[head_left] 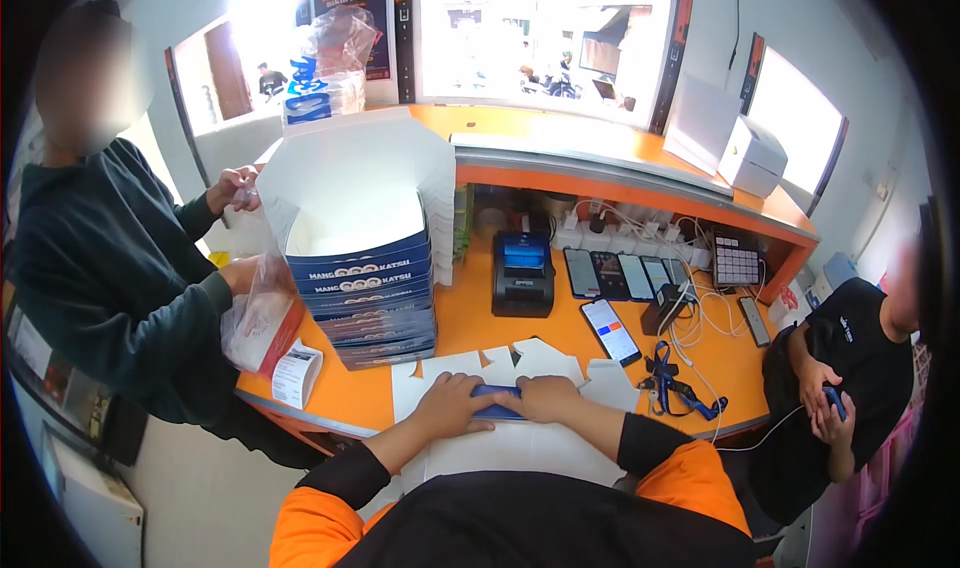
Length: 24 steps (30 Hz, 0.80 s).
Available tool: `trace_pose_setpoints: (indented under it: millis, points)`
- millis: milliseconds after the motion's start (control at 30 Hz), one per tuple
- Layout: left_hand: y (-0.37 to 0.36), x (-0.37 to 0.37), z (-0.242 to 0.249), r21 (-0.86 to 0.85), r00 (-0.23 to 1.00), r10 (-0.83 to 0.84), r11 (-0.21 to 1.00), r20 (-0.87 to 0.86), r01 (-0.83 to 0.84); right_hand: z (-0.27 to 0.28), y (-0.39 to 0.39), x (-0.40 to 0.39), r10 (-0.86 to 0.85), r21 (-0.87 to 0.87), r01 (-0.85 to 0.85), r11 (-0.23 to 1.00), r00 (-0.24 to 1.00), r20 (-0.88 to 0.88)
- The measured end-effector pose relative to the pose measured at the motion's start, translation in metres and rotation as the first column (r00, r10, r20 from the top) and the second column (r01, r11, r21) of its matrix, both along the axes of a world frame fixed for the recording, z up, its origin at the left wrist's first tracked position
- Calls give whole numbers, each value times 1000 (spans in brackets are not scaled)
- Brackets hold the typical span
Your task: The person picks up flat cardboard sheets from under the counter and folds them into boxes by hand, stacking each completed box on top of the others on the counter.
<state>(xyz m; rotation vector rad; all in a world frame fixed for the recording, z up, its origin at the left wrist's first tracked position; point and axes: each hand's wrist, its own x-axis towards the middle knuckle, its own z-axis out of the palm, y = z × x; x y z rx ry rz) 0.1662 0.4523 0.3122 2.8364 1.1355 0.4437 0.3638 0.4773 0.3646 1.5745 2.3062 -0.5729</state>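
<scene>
Low in the middle, my left hand and my right hand grip a white, partly folded cardboard food box at its blue panel. The fingers of both hands are closed on this panel from either side. White flaps with cut notches spread on the orange counter beyond my hands. To the left stands a tall stack of folded food boxes, blue outside and white inside, printed "MANG KATSU". The topmost has its lid up.
A co-worker at left handles a clear plastic bag near a receipt. Another person holds a phone at right. A receipt printer, several phones, cables and a blue lanyard lie on the counter.
</scene>
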Motion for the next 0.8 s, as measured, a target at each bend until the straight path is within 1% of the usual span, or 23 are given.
trace_pose_setpoints:
  millis: [67,100,200,233,333,367,467,533,600,667,700,733,767,800]
  points:
    - [4,-1,-5,-27,1000,-3,1000,-11,3,-16,-9,-1,-27,207,31,978,999,-21]
    - [7,-1,-8,-42,1000,1,999,-18,-2,-32,-9,1,-6,360,41,932,995,-98]
    - [15,2,-20,-79,1000,5,997,-21,-7,-58,-2,4,2,452,74,889,986,-165]
    - [19,3,-23,-85,1000,8,996,-21,-10,-66,-1,5,38,524,72,849,979,-198]
    - [20,1,-30,-14,999,-7,1000,45,8,-77,-1,6,52,569,64,820,981,-185]
    - [21,1,-32,-4,999,-8,1000,52,9,-83,-1,6,72,634,77,770,976,-206]
    - [21,0,-33,-39,999,11,999,53,-9,-86,-2,4,107,712,111,693,961,-254]
    - [18,-2,-32,-12,995,39,999,88,-38,-87,-1,3,66,673,118,730,968,-242]
    - [11,-3,-28,59,977,139,987,164,-150,-85,-1,3,52,649,115,752,971,-233]
    - [1,-11,-32,51,898,256,955,358,-293,-86,-1,5,45,625,139,768,962,-269]
    - [-8,-17,-31,-10,843,329,933,426,-359,-87,0,5,68,667,135,732,961,-269]
    - [-17,-24,-38,3,787,381,899,485,-438,-88,-1,8,80,663,134,736,956,-281]
    - [-33,-31,-41,-348,606,524,851,598,-394,-88,-1,10,87,657,136,742,951,-296]
    - [-46,-36,-41,-638,405,676,730,616,-247,-85,2,10,95,657,143,740,945,-312]
